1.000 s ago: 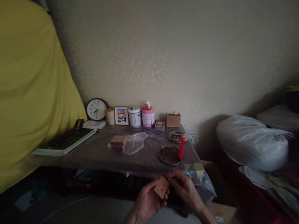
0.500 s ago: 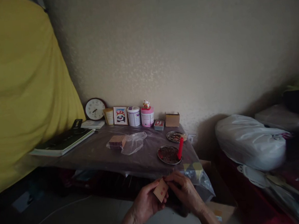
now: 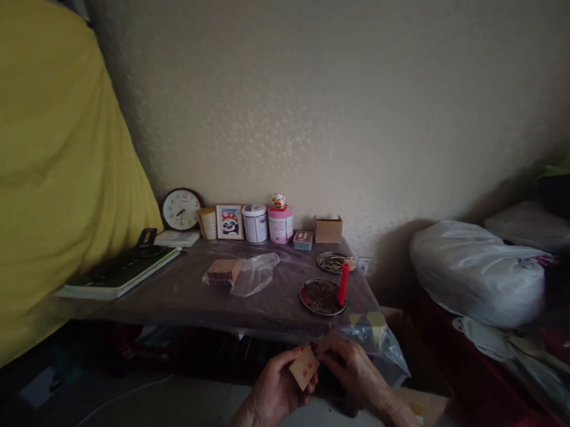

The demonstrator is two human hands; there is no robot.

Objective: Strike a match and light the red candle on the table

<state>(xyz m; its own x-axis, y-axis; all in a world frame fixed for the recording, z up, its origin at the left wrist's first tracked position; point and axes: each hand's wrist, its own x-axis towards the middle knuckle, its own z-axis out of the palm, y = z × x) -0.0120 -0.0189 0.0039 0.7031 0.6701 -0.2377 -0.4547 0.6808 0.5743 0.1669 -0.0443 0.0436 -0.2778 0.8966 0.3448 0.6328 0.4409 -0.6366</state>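
In front of the table's near edge, my left hand (image 3: 277,386) is closed on a small tan paper piece (image 3: 304,368) with red marks on its face. Thumb and fingers grip it from the left and beneath. My right hand (image 3: 352,368) is at its upper right corner, fingers bent and pinched together; whatever lies between those fingertips is too small and dark to make out. Beyond the hands, a round metal plate (image 3: 320,294) carries dark bits and a red stick-shaped object (image 3: 343,284) standing at its right side.
On the plastic-covered table (image 3: 174,299) are a tan stack (image 3: 222,272) on a clear bag (image 3: 257,274), a second plate (image 3: 331,261) and a small open box (image 3: 328,230). A clock (image 3: 182,209), picture frame (image 3: 229,221) and tubs (image 3: 255,223) line the wall. White bags (image 3: 474,272) bulge at right.
The tan paper piece has tilted slightly and shifted a little down and left in my left hand. My right hand has lowered slightly, fingers still at the corner.
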